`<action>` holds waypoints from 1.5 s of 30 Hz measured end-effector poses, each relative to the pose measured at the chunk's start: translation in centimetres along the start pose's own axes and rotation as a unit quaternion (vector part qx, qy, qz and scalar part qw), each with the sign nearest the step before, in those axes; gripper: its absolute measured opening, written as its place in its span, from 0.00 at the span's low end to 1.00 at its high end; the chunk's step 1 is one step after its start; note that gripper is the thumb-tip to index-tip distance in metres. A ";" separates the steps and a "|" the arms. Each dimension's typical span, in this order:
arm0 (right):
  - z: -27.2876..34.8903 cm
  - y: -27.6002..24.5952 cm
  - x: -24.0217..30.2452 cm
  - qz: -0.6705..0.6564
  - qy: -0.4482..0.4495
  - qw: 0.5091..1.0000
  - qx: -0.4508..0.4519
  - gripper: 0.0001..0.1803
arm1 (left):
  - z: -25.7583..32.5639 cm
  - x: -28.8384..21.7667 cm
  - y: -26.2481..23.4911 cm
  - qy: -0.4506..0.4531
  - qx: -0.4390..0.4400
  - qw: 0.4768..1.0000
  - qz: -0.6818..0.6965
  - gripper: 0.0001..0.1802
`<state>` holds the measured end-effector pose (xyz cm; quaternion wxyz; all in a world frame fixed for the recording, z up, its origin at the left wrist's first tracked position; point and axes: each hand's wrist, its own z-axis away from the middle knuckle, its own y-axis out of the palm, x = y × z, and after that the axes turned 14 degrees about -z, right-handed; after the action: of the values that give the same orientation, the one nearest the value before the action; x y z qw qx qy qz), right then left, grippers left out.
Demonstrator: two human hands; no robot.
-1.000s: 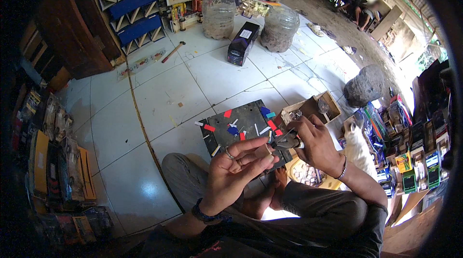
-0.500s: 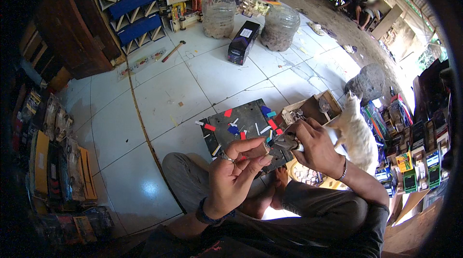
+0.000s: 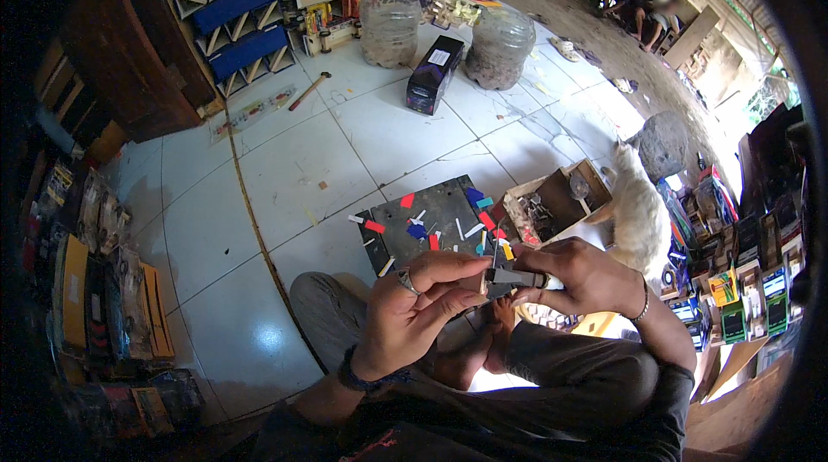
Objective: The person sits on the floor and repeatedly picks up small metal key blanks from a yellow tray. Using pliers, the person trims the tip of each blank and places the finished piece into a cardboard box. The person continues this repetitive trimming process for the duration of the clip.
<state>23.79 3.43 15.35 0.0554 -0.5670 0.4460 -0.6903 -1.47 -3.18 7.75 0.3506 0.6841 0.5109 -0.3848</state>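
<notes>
Left hand (image 3: 414,315): fingertips pinched a tiny pale piece against the tool tip, steadying it, I guess.
Right hand (image 3: 582,276): clenched around a small dark metal hand tool (image 3: 516,276), between both hands.
Beyond hands: dark square work board (image 3: 431,233) with coloured scraps, kept within reach.
Right of it: open wooden parts box (image 3: 561,203).

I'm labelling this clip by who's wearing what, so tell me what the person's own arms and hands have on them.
Both forearms are bare, with no sleeves and no gloves. The left hand wears a silver-coloured ring on one of its fingers and a dark band around the wrist. The right hand shows no ring in this view; its wrist carries a thin dark bracelet.
</notes>
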 end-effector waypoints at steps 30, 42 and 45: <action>0.8 0.2 -1.2 0.169 0.056 0.984 0.019 0.23 | -0.5 0.8 -1.5 -0.089 0.054 0.992 -0.075 0.20; 0.5 0.1 -1.4 0.191 0.073 0.973 -0.105 0.24 | -0.7 0.5 -0.7 -0.069 -0.020 0.991 -0.113 0.19; 0.3 0.1 -1.4 0.199 0.063 0.972 -0.112 0.25 | -0.8 0.2 -0.6 -0.058 -0.019 0.985 -0.159 0.19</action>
<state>24.52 4.00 14.28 0.0995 -0.4247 0.6270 -0.6455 -1.92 -2.25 7.85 0.3269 0.5640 0.5990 -0.4650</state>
